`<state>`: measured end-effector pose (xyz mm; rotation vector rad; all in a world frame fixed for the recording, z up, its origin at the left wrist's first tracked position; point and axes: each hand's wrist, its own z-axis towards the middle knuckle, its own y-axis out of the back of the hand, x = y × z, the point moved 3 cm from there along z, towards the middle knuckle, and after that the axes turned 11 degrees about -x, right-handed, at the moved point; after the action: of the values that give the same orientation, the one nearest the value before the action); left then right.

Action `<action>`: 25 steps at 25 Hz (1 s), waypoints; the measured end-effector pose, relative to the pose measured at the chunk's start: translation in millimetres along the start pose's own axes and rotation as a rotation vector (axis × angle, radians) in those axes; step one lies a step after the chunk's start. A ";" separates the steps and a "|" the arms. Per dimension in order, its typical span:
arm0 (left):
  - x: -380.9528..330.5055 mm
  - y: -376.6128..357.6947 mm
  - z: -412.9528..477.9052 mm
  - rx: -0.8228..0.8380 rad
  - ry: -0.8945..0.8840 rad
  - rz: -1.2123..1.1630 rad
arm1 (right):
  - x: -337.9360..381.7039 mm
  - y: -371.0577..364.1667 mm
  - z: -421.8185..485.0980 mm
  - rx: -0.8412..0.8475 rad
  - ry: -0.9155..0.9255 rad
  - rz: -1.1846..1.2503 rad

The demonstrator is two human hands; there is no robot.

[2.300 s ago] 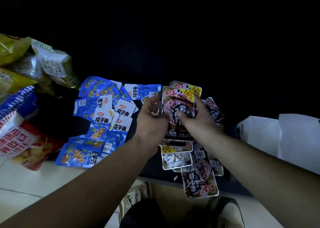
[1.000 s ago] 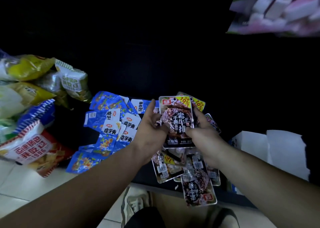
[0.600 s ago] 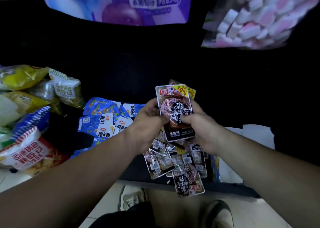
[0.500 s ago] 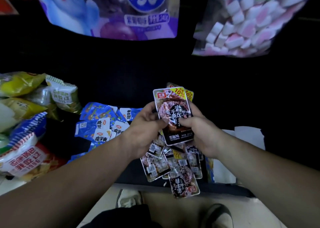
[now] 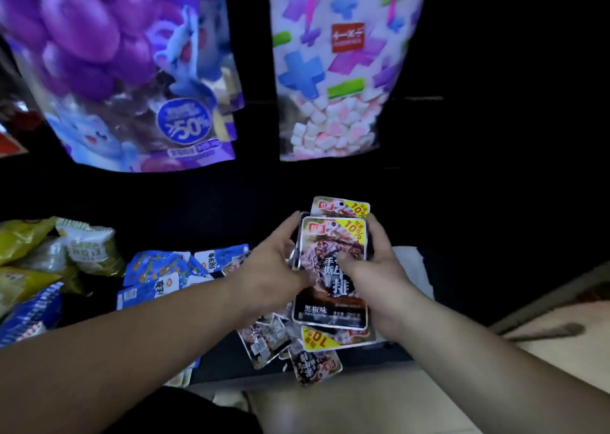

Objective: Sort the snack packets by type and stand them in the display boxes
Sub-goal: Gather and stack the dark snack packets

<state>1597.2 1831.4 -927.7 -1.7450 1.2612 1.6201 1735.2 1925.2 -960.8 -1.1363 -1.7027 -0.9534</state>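
A stack of black beef-picture snack packets (image 5: 331,245) with yellow 10% corners is held upright between both hands. My left hand (image 5: 270,268) grips the stack's left edge, and my right hand (image 5: 376,268) grips its right edge with the thumb across the front. More black packets (image 5: 280,338) lie loose on the dark shelf below the hands. Blue packets (image 5: 158,268) lie in a heap to the left. A white display box (image 5: 417,268) shows just behind my right hand, mostly hidden.
Yellow and green snack bags (image 5: 39,252) and a blue bag (image 5: 29,315) pile at the far left. A purple grape bag (image 5: 125,70) and a marshmallow bag (image 5: 336,70) hang above. Pale floor tiles (image 5: 363,407) and a dark shelf edge lie below.
The view has tilted upward, bringing the hanging bags fully into sight. Both hands still hold the stack of black packets, now squared up and raised slightly off the shelf.
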 end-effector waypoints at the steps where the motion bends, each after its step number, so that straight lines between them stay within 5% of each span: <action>1: -9.0 -14.6 -7.6 0.011 -0.024 0.017 | 4.4 12.6 -6.0 -0.031 0.013 0.021; 6: -29.1 -79.0 -41.0 0.037 0.020 0.048 | 14.8 57.7 -16.5 -0.032 0.072 0.008; 11: -24.0 -73.8 -29.3 -0.089 -0.019 -0.169 | 30.5 70.2 -10.6 0.047 0.203 -0.110; 18: -20.6 -81.5 4.7 -0.117 -0.190 0.061 | 8.2 79.4 27.0 0.073 0.180 -0.227; 22: -11.6 -91.7 18.8 -0.102 -0.134 0.107 | 8.6 82.2 30.9 0.163 0.210 -0.238; 25: -12.1 -99.7 30.3 -0.046 -0.136 0.063 | 15.6 104.2 43.2 0.064 0.310 -0.309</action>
<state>1665.5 1908.3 -948.3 -1.6062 1.2352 1.7845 1820.2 1999.8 -947.3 -0.6521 -1.6640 -1.1873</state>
